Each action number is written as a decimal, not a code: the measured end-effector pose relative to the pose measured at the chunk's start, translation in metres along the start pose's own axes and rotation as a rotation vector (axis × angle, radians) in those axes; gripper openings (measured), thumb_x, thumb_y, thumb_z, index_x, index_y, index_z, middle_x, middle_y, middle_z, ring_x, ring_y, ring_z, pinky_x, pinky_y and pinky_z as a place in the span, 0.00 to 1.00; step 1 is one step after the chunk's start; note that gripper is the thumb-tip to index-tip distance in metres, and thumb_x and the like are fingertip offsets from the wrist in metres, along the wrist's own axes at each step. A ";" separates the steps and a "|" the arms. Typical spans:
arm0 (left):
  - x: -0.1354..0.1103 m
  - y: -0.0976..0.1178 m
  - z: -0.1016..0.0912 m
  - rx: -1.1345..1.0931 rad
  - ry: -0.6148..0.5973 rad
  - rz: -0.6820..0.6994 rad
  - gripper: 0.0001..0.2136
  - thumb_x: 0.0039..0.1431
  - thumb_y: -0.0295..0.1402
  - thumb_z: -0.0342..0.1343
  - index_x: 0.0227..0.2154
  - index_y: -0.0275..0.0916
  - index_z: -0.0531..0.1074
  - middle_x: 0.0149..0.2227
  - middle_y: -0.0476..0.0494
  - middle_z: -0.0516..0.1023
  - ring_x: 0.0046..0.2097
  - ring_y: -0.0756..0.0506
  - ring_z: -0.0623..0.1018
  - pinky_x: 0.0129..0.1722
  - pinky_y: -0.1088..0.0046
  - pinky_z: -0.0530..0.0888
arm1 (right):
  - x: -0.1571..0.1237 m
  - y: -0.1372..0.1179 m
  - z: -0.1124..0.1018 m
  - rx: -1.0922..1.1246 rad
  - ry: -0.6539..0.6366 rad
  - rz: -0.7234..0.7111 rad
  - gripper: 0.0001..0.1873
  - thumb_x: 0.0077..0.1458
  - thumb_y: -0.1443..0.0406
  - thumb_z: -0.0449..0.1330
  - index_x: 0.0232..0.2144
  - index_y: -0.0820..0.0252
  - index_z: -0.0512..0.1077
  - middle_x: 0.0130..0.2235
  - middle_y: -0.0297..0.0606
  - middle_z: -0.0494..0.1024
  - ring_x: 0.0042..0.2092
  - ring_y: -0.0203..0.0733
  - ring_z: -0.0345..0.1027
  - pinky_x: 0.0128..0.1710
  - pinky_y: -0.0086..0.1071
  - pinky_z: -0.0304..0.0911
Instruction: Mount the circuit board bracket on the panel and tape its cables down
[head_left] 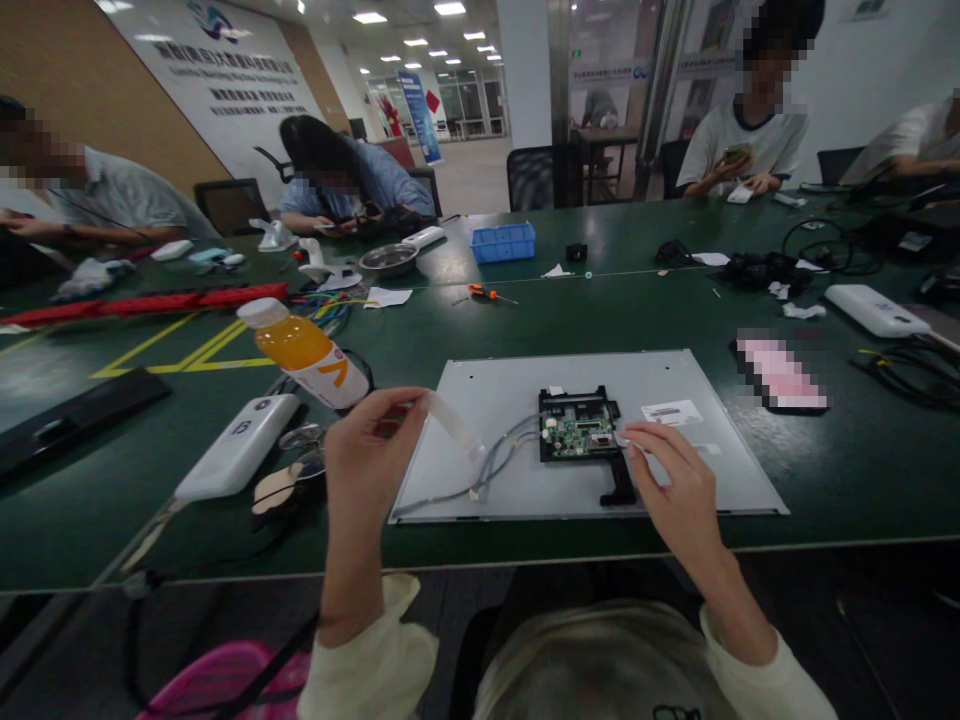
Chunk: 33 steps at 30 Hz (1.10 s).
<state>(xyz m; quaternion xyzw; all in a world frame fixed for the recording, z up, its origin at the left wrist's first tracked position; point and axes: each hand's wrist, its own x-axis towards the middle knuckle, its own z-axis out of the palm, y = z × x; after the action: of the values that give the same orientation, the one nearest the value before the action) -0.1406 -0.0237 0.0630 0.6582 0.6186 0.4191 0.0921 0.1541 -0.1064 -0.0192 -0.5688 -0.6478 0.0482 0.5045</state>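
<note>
My left hand pinches one end of a translucent strip of tape. The strip slants down to the right over a flat grey-white panel. A green circuit board in a black bracket lies on the panel's middle. Grey cables run from the board to the panel's lower left. Beside the bracket's right edge is my right hand, its thumb and fingertips together around a small pale piece too small to make out.
An orange drink bottle, a white power bank and glasses lie to the left. A phone is at right. Farther back are an orange-handled screwdriver and a blue basket. Several people sit around the green table.
</note>
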 end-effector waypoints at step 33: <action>-0.085 0.004 0.074 0.370 -0.226 0.171 0.12 0.62 0.30 0.45 0.45 0.38 0.70 0.47 0.38 0.76 0.49 0.40 0.74 0.53 0.59 0.68 | -0.024 -0.058 0.073 0.003 -0.587 -0.301 0.33 0.56 0.64 0.58 0.61 0.67 0.57 0.61 0.48 0.65 0.63 0.47 0.55 0.62 0.43 0.55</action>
<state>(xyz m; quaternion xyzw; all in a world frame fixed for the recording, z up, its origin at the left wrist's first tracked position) -0.0781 -0.0705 -0.0181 0.7565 0.6127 0.2286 0.0025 0.0590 -0.1080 -0.0320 -0.4278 -0.8422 0.1361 0.2986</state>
